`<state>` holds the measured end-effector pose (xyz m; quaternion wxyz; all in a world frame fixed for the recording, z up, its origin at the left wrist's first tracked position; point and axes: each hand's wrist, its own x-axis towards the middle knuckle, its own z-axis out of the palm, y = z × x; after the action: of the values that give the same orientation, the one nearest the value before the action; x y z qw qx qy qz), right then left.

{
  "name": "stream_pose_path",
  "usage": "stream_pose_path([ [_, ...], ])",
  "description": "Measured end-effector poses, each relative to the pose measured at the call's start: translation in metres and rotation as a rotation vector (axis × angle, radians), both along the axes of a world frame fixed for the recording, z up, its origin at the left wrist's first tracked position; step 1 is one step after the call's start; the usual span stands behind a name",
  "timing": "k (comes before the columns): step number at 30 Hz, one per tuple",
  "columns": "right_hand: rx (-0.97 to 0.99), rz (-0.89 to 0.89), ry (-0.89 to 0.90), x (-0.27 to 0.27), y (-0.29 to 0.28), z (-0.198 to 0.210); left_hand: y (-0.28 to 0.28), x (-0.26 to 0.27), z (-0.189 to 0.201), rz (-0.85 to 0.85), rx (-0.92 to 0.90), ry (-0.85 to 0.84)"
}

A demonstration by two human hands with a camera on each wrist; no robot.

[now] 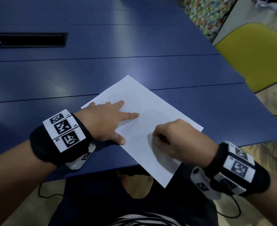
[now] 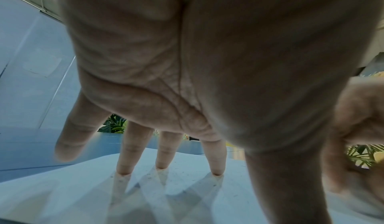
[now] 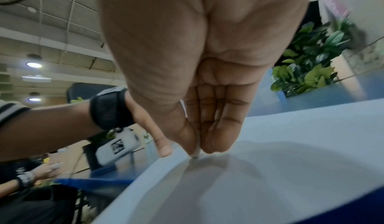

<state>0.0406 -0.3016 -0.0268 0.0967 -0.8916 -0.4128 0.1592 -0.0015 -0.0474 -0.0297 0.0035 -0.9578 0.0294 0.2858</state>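
**Pinning the paper (image 1: pixel 159 103) while a slim white stick (image 3: pixel 195 152) meets it**

Closest to us, the paper's nearest corner juts past the edge of the blue table (image 1: pixel 102 70) and hangs over our dark trousers. The sheet lies flat and turned at an angle to that edge.

A little further in, our right hand (image 1: pixel 180 141) rests on the near right part of the paper. Its fingers are curled and, with the thumb, pinch the slim white stick. From the right wrist we see the stick's tip touching the sheet just inside the left edge. A black wristband (image 1: pixel 238 168) with printed markers wraps that wrist.

Beside it, to the left, our left hand (image 1: pixel 105 121) lies spread on the paper, fingers straight and holding nothing. The left wrist view shows three fingertips (image 2: pixel 160 165) pressing down on the sheet. The little finger sticks out to the side, and we cannot tell whether it touches. The thumb lies at the sheet's left edge. Faint small dark marks dot the paper just beyond these fingers.

Past the sheet's far corner, the table runs on in long panels parted by thin seams. Far to the left, a black slot (image 1: pixel 32 39) is set into the tabletop. Off the table's right side stands a yellow chair (image 1: pixel 255 54), with a many-coloured patterned panel (image 1: pixel 206 12) behind it.
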Motion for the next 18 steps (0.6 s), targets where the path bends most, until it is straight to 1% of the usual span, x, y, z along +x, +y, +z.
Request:
stream_pose_path([
  [2,0.026,-0.070,-0.028,0.009,-0.003,0.000,0.000,0.000,0.000,0.002,0.000,0.000],
  [3,0.030,-0.061,-0.031,0.007,-0.004,0.000,-0.001,0.000,0.000,0.002,0.003,0.000],
  [6,0.007,0.083,0.030,-0.015,-0.001,0.000,-0.001,0.000,0.000,0.005,0.005,0.001],
  [8,-0.007,0.109,0.048,-0.014,-0.001,0.000,0.000,0.001,0.000,0.003,0.005,0.001],
  [11,0.026,-0.037,-0.016,0.010,-0.002,0.000,0.000,0.001,0.000,-0.008,0.019,0.004],
  [13,0.040,-0.074,-0.040,0.015,-0.004,-0.001,-0.001,0.001,0.001,-0.014,0.027,0.004],
  [17,-0.012,0.092,0.031,-0.011,-0.002,-0.001,0.000,0.001,0.002,-0.008,0.017,0.011],
  [18,-0.019,0.101,0.040,-0.012,-0.002,0.000,0.000,0.001,0.003,-0.011,0.018,0.011],
])
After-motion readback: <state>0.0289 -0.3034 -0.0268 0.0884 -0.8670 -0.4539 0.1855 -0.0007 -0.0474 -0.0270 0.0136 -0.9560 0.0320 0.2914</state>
